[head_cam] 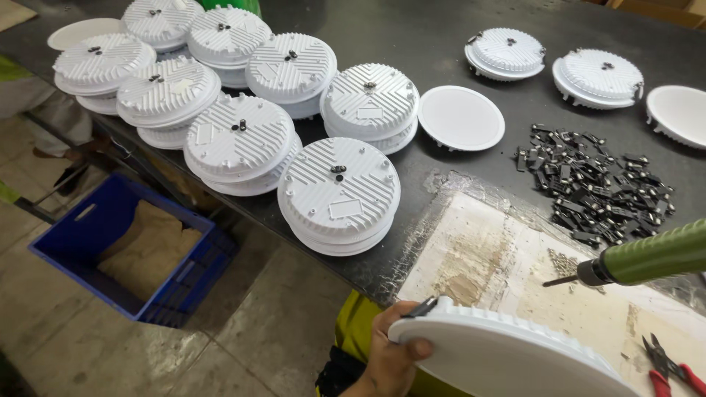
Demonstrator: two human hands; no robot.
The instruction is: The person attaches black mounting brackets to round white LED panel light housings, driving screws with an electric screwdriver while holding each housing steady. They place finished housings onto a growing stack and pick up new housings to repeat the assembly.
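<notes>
1. At the lower left of the frame, a blue plastic crate stands on the floor below the desk edge, with a tan sack-like bundle inside it.
2. Across the upper left, stacks of white round finned lamp housings crowd the dark desk, fins up; the nearest stack sits by the desk's front edge.
3. At bottom centre, the left hand has its grip pinched on the rim of a white round lamp housing, thumb on the smooth face, fingers behind it. The housing is tilted and held above a worn pale work board at the lower right.
4. Above that, at upper centre, a single white disc cover lies flat, well apart from the hand.
5. Right of centre, a heap of small black metal clips lies on the desk, with two more finned housings beyond it.
6. At the right edge, a green electric screwdriver points its bit left, just above the held housing; the right hand is out of frame, so its grip cannot be told.
7. At the bottom right corner, red-handled pliers rest on the board.
</notes>
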